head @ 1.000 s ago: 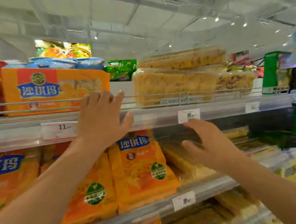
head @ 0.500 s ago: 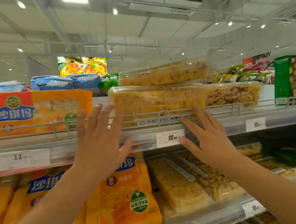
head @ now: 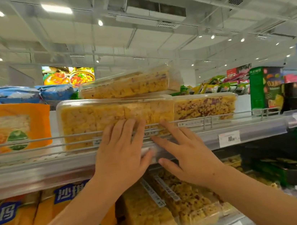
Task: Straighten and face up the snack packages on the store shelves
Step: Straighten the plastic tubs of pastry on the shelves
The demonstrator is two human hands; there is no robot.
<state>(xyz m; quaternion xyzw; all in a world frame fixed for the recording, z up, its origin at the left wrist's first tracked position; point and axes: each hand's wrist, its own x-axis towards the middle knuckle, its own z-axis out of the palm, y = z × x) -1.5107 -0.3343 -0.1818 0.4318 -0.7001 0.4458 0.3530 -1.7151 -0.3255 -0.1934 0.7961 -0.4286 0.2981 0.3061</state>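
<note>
Both hands are reaching up with fingers straight and spread: the left hand [head: 120,153] and right hand [head: 185,156] are touching the clear snack box [head: 114,116] at the top shelf's front rail [head: 34,141]. The box is lying long-axis along that front edge, just above and ahead of both hands, the left sitting slightly nearer its middle.

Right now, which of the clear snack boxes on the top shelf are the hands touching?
The big lower-left clear box: both hands' fingertips reach its front. The purple-flecked box beside it and the box stacked on top are untouched.

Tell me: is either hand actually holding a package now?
Neither holds anything. The left hand and right hand lie open, straight fingers against the front of the clear snack box.
</note>
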